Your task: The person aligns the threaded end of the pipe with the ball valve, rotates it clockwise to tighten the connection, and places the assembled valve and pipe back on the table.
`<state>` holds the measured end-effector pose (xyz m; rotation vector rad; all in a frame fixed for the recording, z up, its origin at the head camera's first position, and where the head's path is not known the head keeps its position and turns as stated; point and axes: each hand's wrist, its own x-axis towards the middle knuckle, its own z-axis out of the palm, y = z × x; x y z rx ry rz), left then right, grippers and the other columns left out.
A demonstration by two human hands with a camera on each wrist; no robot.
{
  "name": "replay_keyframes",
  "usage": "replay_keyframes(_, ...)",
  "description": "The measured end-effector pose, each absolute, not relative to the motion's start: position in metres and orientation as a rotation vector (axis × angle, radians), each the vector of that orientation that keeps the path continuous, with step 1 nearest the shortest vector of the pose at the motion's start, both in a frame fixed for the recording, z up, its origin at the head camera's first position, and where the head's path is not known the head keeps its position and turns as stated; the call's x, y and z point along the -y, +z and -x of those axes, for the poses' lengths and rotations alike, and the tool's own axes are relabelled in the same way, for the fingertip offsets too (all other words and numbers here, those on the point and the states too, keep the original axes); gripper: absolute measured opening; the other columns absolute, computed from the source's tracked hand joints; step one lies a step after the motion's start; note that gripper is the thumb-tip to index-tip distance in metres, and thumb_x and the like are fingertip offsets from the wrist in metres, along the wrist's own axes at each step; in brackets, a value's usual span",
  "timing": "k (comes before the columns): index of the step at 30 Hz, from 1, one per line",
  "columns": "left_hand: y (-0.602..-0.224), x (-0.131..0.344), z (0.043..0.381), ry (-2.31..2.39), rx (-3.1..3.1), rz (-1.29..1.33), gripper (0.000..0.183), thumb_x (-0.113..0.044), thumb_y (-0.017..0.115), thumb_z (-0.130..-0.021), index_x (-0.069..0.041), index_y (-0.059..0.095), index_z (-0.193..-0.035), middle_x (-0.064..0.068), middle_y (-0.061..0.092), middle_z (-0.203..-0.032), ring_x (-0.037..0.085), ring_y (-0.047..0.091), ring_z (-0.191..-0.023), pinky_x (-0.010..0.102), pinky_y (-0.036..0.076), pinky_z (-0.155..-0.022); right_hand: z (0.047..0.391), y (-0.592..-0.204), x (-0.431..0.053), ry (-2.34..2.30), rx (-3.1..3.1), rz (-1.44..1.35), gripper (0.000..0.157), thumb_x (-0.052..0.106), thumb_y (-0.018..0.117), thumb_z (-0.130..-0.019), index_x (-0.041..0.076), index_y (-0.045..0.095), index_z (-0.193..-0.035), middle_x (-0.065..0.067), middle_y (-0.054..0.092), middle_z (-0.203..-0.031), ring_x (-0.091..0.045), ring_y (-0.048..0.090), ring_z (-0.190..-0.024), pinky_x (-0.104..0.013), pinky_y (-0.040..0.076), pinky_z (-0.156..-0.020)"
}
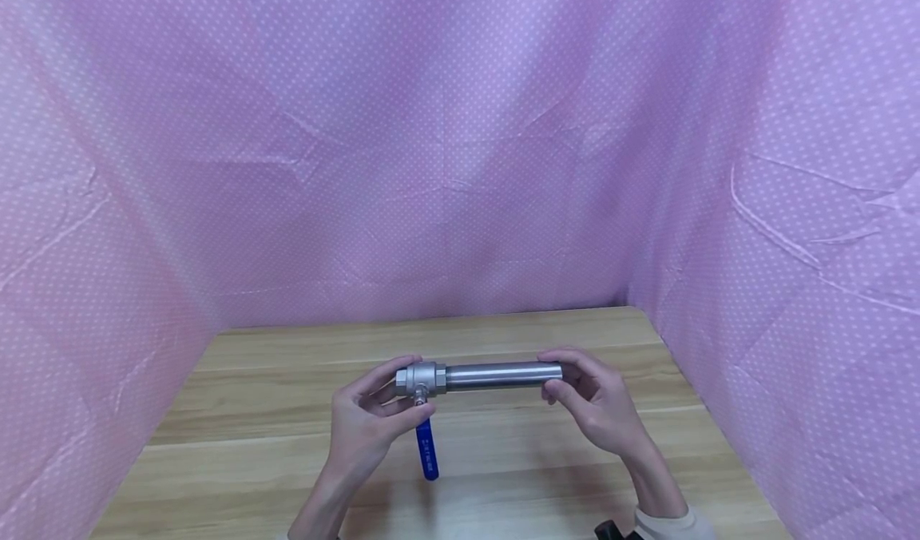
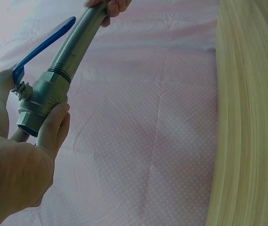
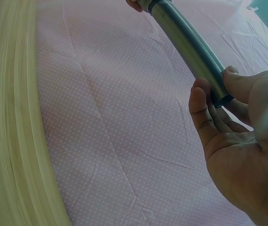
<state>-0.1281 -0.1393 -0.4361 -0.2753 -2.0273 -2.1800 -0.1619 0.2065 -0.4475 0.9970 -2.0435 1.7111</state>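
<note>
The valve [image 1: 424, 378] and pipe [image 1: 499, 375] are held in one line, left to right, raised above the wooden tabletop [image 1: 280, 396]. The left hand [image 1: 361, 424] has its grip pinching the valve body, its thumb by the stem where the blue handle [image 1: 427, 450] joins; the handle points toward the near side. The right hand [image 1: 604, 412] has its grip pinching the pipe's right end between thumb and fingers. The pipe's left end meets the valve, with some thread showing at the joint. Dotted pink cloth [image 1: 431, 164] rises along the far, left and right sides. A black object [image 1: 608, 530], partly cut off, lies near the right sleeve [image 1: 672, 524].
</note>
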Motion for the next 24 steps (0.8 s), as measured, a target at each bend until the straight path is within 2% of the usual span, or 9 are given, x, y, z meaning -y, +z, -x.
replay_keyframes(6,-0.4355,0.1402,0.1279,-2.178,2.025,0.269,0.069,0.014,0.094,-0.078,0.001,0.072,-0.143,0.016,0.075,-0.147,0.017,0.082,-0.124,0.036,0.07,-0.106,0.1626,-0.448,-0.2058,1.7,2.055,-1.009,0.038,-0.026,0.062,-0.099,-0.014,0.066,-0.135,-0.017,0.074,-0.09,-0.017,0.072,-0.077,-0.026,0.066,-0.063)
replay_keyframes(8,-0.4355,0.1404,0.1281,-2.181,2.024,0.264,0.07,0.014,0.094,-0.078,0.001,0.072,-0.143,0.012,0.076,-0.145,0.016,0.082,-0.124,0.036,0.07,-0.106,0.1628,-0.4476,-0.205,1.733,2.04,-1.021,0.04,-0.026,0.062,-0.099,-0.013,0.065,-0.137,-0.016,0.075,-0.098,-0.015,0.073,-0.081,-0.027,0.067,-0.064)
replay_keyframes(14,-0.436,0.1406,0.1288,-2.19,2.014,0.262,0.07,0.014,0.094,-0.078,0.002,0.072,-0.143,0.018,0.074,-0.147,0.017,0.082,-0.123,0.036,0.07,-0.105,0.1643,-0.4467,-0.2038,1.838,1.962,-1.094,0.048,-0.031,0.06,-0.096,-0.015,0.061,-0.142,-0.011,0.069,-0.13,-0.012,0.075,-0.096,-0.028,0.07,-0.072)
replay_keyframes(24,-0.4356,0.1406,0.1282,-2.174,2.024,0.265,0.069,0.013,0.094,-0.079,0.001,0.072,-0.143,0.0,0.078,-0.141,0.016,0.082,-0.124,0.036,0.07,-0.105,0.1619,-0.4464,-0.2029,1.842,1.982,-1.05,0.047,-0.032,0.062,-0.094,-0.014,0.063,-0.138,-0.008,0.068,-0.13,-0.012,0.076,-0.094,-0.031,0.069,-0.068)
